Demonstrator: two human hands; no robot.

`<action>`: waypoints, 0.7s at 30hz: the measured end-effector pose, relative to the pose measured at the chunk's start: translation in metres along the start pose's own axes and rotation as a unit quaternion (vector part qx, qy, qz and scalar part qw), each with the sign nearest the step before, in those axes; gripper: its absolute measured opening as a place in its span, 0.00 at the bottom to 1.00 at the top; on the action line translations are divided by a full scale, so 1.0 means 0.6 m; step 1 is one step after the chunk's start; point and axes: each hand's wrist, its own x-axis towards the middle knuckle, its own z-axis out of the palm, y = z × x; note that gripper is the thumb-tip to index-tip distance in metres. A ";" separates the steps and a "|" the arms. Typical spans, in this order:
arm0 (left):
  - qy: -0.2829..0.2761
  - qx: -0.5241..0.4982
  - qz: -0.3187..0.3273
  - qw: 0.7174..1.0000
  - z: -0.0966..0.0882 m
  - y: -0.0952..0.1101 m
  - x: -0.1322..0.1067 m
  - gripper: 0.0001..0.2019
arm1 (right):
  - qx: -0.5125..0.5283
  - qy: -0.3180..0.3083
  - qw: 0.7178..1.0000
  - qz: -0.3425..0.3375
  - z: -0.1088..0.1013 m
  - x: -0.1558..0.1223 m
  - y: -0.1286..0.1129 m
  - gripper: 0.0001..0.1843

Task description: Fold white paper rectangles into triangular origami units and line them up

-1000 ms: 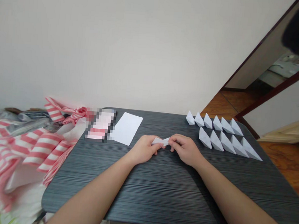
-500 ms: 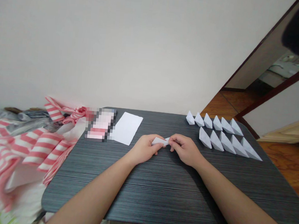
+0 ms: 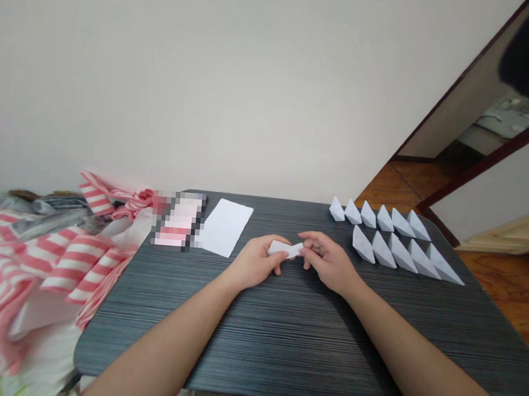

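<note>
Both hands meet over the middle of the dark striped table [image 3: 280, 346], a little above it. My left hand [image 3: 254, 263] pinches the left end of a small folded white paper [image 3: 284, 248]. My right hand [image 3: 326, 261] grips the paper's right end with its fingertips, the other fingers curled. To the right, several finished white paper boats [image 3: 394, 239] stand in two rows on the table. A flat white sheet [image 3: 224, 226] lies at the back left of the table.
Red-and-white striped cloth [image 3: 34, 265] is heaped past the table's left edge, and a blurred pink object [image 3: 178, 220] sits next to the white sheet. A pale wall rises behind the table. A doorway and wooden floor [image 3: 505, 278] lie to the right.
The hands have lifted the folded paper slightly and turned it; the right hand's fingers have shifted on its right end. Everything else is as before.
</note>
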 end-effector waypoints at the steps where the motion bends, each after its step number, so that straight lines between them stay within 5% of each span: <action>1: 0.000 -0.004 -0.003 1.000 0.000 -0.002 0.001 0.16 | 0.002 -0.002 1.000 0.004 -0.001 0.000 0.000 0.15; 5: -0.001 -0.018 -0.006 1.000 -0.001 -0.005 0.003 0.16 | -0.042 -0.036 0.998 0.019 -0.005 -0.001 -0.009 0.08; 21: -0.048 -0.012 -0.030 0.998 -0.007 0.016 -0.005 0.14 | -0.109 -0.079 0.991 -0.024 -0.006 -0.006 -0.035 0.09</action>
